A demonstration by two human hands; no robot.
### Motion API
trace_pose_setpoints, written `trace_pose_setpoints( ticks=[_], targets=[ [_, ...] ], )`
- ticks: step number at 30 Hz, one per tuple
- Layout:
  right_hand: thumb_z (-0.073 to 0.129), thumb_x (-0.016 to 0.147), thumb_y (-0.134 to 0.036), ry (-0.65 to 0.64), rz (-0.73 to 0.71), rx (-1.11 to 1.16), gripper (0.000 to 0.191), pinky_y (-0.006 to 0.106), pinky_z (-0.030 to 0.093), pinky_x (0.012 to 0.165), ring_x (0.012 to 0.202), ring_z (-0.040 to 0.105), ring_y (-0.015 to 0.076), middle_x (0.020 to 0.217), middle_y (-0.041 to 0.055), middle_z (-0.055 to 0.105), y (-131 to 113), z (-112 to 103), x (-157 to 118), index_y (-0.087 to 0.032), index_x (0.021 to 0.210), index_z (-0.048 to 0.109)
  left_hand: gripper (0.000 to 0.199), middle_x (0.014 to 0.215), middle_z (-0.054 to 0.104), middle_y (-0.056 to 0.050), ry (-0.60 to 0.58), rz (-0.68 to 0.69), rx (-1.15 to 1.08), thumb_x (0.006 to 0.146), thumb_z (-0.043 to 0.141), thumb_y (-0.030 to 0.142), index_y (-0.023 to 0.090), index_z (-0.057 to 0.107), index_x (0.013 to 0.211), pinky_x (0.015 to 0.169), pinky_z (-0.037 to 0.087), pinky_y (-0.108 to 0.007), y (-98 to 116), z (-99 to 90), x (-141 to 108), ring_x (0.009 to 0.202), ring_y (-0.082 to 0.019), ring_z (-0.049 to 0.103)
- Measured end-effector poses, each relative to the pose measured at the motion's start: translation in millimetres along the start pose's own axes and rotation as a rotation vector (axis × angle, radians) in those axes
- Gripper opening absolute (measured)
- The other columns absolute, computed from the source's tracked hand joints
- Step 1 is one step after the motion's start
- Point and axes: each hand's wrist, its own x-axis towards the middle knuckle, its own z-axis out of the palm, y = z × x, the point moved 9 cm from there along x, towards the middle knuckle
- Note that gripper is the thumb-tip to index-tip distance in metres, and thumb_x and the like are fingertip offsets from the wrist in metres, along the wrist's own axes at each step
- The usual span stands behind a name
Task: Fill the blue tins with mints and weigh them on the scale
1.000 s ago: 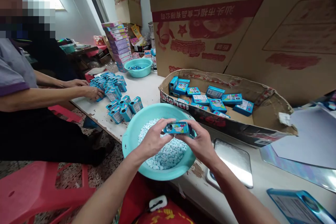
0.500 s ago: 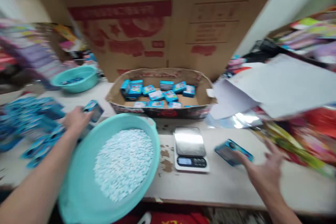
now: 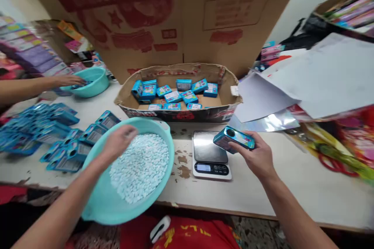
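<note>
My right hand (image 3: 260, 155) grips a small blue box (image 3: 233, 139) with a round dark opening on its top, tilted at the right edge of the digital scale (image 3: 210, 151). The scale's display is lit. My left hand (image 3: 119, 140) is over the turquoise basin (image 3: 168, 140), blurred by motion, so what its fingers do is unclear. Many small pale-blue tablets (image 3: 140, 167) fill part of the basin. Left of it, several blue boxes (image 3: 70, 155) with openings stand on the table, one (image 3: 107, 120) close to the basin's rim.
A low cardboard tray (image 3: 181, 114) with several blue boxes stands behind the scale, before a tall carton (image 3: 193, 15). At far left another person's hand (image 3: 68, 80) reaches into a smaller turquoise basin (image 3: 101, 85). White sheets (image 3: 330, 78) and red-handled scissors (image 3: 333, 165) lie at right.
My right hand has taken the blue box off the table and brought it left to the scale. My left hand has left a blue box and moved over the tablets. Another person's hand has appeared.
</note>
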Motion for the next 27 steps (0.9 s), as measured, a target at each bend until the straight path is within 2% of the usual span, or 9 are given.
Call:
trace_pose_setpoints(
  ticks=[2,4,6,9,12,14,20,24,27],
  targets=[
    [0.078,0.059,-0.056,-0.116,-0.015,0.011,0.051,0.033,0.050,0.065,0.070,0.060,0.0206,0.077,0.0027,0.065,-6,35,2,-0.019,0.091,0.064,0.025,0.103,0.066,-0.007,-0.282,0.111,0.054,0.076,0.066,0.039,0.019,0.066,0.091,0.092,0.042,-0.035,15,63.7,-8,0.100,-0.026,0.057],
    [0.078,0.061,-0.055,-0.213,-0.029,0.040,0.055,0.037,0.052,0.074,0.080,0.062,0.0226,0.089,0.0053,0.067,-7,60,0,-0.018,0.099,0.063,0.037,0.112,0.061,-0.013,-0.368,0.121,0.158,0.080,0.059,0.045,0.016,0.063,0.102,0.097,0.038,-0.041,15,101.6,-14,0.108,-0.030,0.053],
    [0.077,0.064,-0.051,-0.240,-0.070,0.114,0.062,0.042,0.050,0.088,0.099,0.061,0.0249,0.111,0.0087,0.064,-7,66,-1,-0.020,0.115,0.057,0.043,0.114,0.058,-0.014,-0.412,0.126,0.255,0.085,0.049,0.049,0.015,0.060,0.108,0.096,0.036,-0.044,14,122.0,-23,0.108,-0.030,0.050],
    [0.073,0.072,-0.047,-0.103,-0.103,0.212,0.065,0.047,0.045,0.098,0.117,0.054,0.0255,0.128,0.0118,0.055,5,37,1,-0.022,0.126,0.049,0.043,0.108,0.057,-0.011,-0.567,0.240,0.315,0.091,0.037,0.050,0.018,0.059,0.108,0.093,0.036,-0.042,20,135.8,-57,0.101,-0.027,0.049],
    [0.071,0.076,-0.044,0.062,-0.016,0.192,0.053,0.048,0.049,0.094,0.111,0.058,0.0251,0.125,0.0126,0.057,31,-5,-5,-0.020,0.121,0.053,0.038,0.099,0.057,-0.010,-0.690,0.331,0.325,0.092,0.033,0.045,0.020,0.061,0.098,0.090,0.037,-0.040,19,129.7,-99,0.093,-0.025,0.050],
    [0.072,0.076,-0.042,0.112,0.032,0.157,0.049,0.048,0.051,0.092,0.107,0.060,0.0248,0.120,0.0123,0.059,45,-24,-14,-0.019,0.116,0.056,0.034,0.096,0.059,-0.010,-0.703,0.296,0.337,0.091,0.036,0.043,0.021,0.062,0.094,0.088,0.037,-0.039,9,119.4,-118,0.093,-0.026,0.052],
    [0.071,0.076,-0.044,0.071,0.107,0.110,0.043,0.049,0.052,0.090,0.100,0.063,0.0248,0.108,0.0117,0.064,59,-29,-31,-0.017,0.108,0.062,0.029,0.081,0.066,-0.007,-0.675,-0.014,0.296,0.083,0.050,0.048,0.023,0.064,0.086,0.071,0.041,-0.032,-31,93.4,-128,0.075,-0.027,0.060],
    [0.069,0.077,-0.045,0.036,0.054,0.132,0.040,0.047,0.052,0.089,0.097,0.063,0.0232,0.105,0.0106,0.065,44,-12,-24,-0.018,0.107,0.063,0.028,0.073,0.063,-0.004,-0.476,-0.283,-0.046,0.071,0.066,0.049,0.023,0.064,0.077,0.063,0.044,-0.027,-35,60.6,-112,0.070,-0.023,0.057],
    [0.067,0.080,-0.045,0.019,0.004,0.148,0.038,0.044,0.052,0.089,0.097,0.063,0.0219,0.105,0.0094,0.065,28,0,-14,-0.019,0.107,0.063,0.027,0.078,0.061,-0.004,-0.211,-0.615,-0.511,0.066,0.074,0.041,0.020,0.065,0.080,0.053,0.045,-0.020,-40,36.3,-113,0.066,-0.015,0.055]
  ],
)
